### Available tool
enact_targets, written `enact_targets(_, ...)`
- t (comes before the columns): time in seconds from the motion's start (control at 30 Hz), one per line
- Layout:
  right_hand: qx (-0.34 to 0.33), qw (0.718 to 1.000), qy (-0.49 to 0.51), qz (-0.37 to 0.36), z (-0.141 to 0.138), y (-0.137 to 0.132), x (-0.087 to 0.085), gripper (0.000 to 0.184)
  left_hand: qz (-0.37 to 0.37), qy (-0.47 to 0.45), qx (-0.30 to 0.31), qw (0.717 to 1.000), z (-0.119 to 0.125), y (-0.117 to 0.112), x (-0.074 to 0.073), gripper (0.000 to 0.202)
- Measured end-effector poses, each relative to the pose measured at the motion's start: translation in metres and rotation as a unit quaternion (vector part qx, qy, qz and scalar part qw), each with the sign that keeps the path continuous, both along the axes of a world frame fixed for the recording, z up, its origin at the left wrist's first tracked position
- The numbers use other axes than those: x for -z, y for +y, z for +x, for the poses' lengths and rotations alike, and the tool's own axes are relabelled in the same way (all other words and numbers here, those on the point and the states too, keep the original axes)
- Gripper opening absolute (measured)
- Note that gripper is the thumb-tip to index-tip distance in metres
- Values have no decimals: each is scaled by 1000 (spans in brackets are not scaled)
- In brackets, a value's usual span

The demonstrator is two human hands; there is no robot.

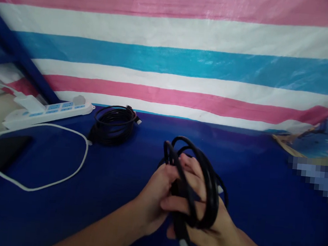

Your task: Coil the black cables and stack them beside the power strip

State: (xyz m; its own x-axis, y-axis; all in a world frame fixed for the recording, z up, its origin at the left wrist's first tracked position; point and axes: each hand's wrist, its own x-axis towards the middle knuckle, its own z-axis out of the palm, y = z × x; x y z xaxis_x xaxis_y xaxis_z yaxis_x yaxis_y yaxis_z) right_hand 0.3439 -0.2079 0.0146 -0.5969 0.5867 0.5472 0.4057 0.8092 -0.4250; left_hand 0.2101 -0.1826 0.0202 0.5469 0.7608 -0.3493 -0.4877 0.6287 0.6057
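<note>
Here the black cable [201, 187] loops limp and springy round the right hand [212, 226]; left hand [154, 198] pinches its strands between fingertips.

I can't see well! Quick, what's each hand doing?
Left hand: closed on the black cable.
Right hand: holding the cable, coils looped around it.

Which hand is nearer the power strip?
Left. The left hand grips the black cable at centre, on the power strip's side. The right hand, with cable loops around it, sits farther right. Both are well clear of the strip.
</note>
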Motion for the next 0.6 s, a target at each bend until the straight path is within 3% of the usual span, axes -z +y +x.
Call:
enact_targets(0.03, -11, 998, 21, -59, 1, -2, -3, 11, 1, 18, -17, 1000, -2, 2, -1, 12)
enact_targets(0.1, -52, 968, 75, -232, 3, -3, -8, 21, 18, 63, -65, 996, -8, 9, -3, 7)
enact_targets(0.17, -93, 889, 154, -420, 8, -2, -10, 36, 84, 110, -71, 988, -17, 16, -4, 5)
enact_targets(0.27, -139, 733, 281, -604, 21, 6, -8, 42, 182, 140, 75, 970, -29, 21, -6, 7)
enact_targets(0.33, -151, 671, 306, -659, 30, 12, -6, 38, 203, 136, 210, 947, -31, 18, -9, 11)
enact_targets(0.4, -154, 653, 279, -687, 37, 16, -5, 32, 187, 116, 300, 928, -29, 13, -11, 11)
enact_targets(0.47, -140, 645, 268, -702, 39, 17, -6, 30, 146, 94, 309, 935, -24, 7, -11, 10)
enact_targets(0.53, -90, 661, 304, -680, 36, 17, -8, 27, 106, 73, 220, 967, -19, 6, -11, 24)
enact_targets(0.6, -26, 682, 360, -637, 29, 15, -9, 20, 75, 42, 84, 993, -16, 7, -11, 35)
